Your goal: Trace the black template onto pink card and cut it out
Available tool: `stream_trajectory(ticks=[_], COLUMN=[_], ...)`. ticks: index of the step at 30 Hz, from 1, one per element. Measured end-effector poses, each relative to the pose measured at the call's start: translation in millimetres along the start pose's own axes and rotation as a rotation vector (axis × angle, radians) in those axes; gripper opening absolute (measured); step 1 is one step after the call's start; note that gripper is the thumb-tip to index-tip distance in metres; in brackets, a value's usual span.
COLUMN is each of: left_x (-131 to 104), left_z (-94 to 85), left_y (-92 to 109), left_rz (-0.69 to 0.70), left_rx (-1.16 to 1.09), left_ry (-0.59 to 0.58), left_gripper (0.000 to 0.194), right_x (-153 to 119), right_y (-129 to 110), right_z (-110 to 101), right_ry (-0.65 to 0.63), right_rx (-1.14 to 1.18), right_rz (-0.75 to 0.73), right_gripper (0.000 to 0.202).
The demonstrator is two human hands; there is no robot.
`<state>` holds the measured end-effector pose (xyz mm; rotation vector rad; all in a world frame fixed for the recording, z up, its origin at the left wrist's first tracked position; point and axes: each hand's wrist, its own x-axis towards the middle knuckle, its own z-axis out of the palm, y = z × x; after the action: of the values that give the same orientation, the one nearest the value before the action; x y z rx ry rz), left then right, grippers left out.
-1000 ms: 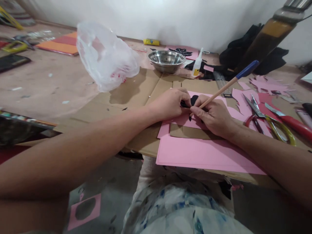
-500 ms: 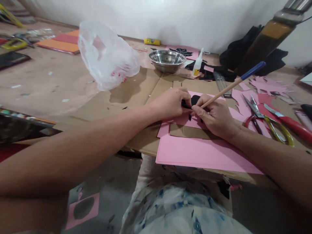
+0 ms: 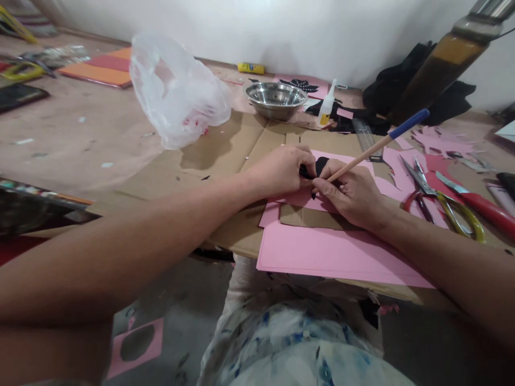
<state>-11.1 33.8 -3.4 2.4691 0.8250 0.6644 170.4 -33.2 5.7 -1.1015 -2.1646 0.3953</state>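
Bowl (image 3: 276, 109) between bag (image 3: 175, 94) and bottle (image 3: 326, 107)

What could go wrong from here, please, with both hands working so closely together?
The black cutout might shift or crease, as the left hand touches it right beside the blue-ended stick in the right hand.
The right forearm could brush the scissors lying beside it.
The large pink sheet might get knocked or bent, since its front left corner seems to overhang the work surface.

Pink sheet (image 3: 333, 252); tan stick (image 3: 362, 156), blue end (image 3: 409, 124); white-dotted black cutout (image 3: 302, 84).
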Motion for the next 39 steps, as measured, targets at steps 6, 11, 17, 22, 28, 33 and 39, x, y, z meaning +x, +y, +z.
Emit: stream_trajectory(ticks=[6,11,17,22,28,33,39], left_x=[0.3,0.8,-0.5,-5.7,-10.6,-13.6,-14.4], left_z=[1.0,2.3,2.2,-0.8,-6.7,-8.8,-8.5], left_y=[-1.7,-3.2,0.7,7.3,16.3,15.8,12.7], left_rz=[0.001,0.012,0.011,0.038,0.039,0.007,0.012], left_rx=[-0.014,-0.003,0.030,0.066,0.096,0.087,0.095], left_ry=[0.009,0.011,0.000,-0.029,-0.116,-0.146,-0.155], left_gripper=[0.006,0.010,0.019,0.027,0.025,0.024,0.033], right_x=[0.2,-0.5,-3.0,-2.9,1.0,3.6,7.2], right_y=[-1.0,0.1,-1.5,0.3,8.6,11.0,6.3], right_z=[0.1,-0.5,-2.1,-1.1,1.8,1.4,1.9], right_ry=[0.000,0.041,0.184,0.374,0.292,0.178,0.074], right_rx=[0.030,0.019,0.093,0.171,0.221,0.081,0.018], right_rz=[0.013,0.087,0.072,0.139,0.152,0.152,0.191], right_gripper=[0.018,0.022,0.025,0.028,0.029,0.029,0.028])
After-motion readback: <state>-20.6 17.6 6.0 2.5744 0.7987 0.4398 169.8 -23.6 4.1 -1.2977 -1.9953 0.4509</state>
